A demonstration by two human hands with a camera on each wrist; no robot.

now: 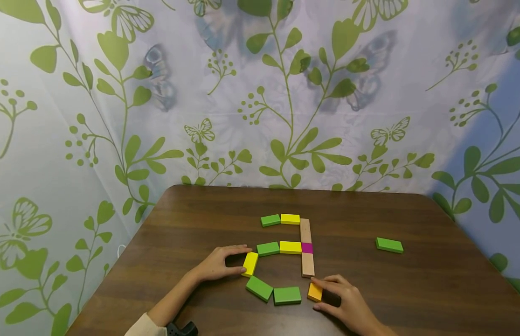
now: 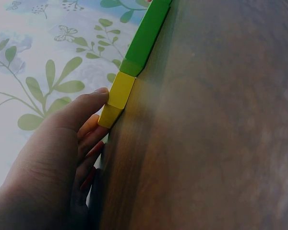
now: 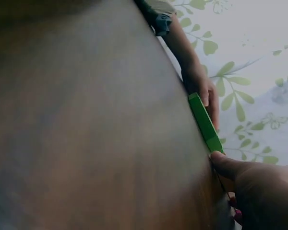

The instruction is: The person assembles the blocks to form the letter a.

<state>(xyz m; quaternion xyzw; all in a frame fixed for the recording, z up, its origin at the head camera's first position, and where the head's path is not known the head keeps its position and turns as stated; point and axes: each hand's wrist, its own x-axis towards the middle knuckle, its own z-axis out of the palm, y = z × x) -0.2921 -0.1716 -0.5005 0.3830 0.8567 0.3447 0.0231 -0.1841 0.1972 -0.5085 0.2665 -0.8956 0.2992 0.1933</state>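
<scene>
My left hand pinches a yellow block at the left side of a block outline on the table, thumb at its near end and forefinger at its far end. In the left wrist view the same yellow block shows beside the thumb. At the lower right, my right hand holds a small orange block between thumb and fingers. Left of the orange block lies a green block, with a gap between them. Another green block slants between that one and the yellow block.
A column of two wooden blocks and a magenta block forms the outline's right side. Green and yellow pairs make a middle row and a top row. One loose green block lies right, on the brown table.
</scene>
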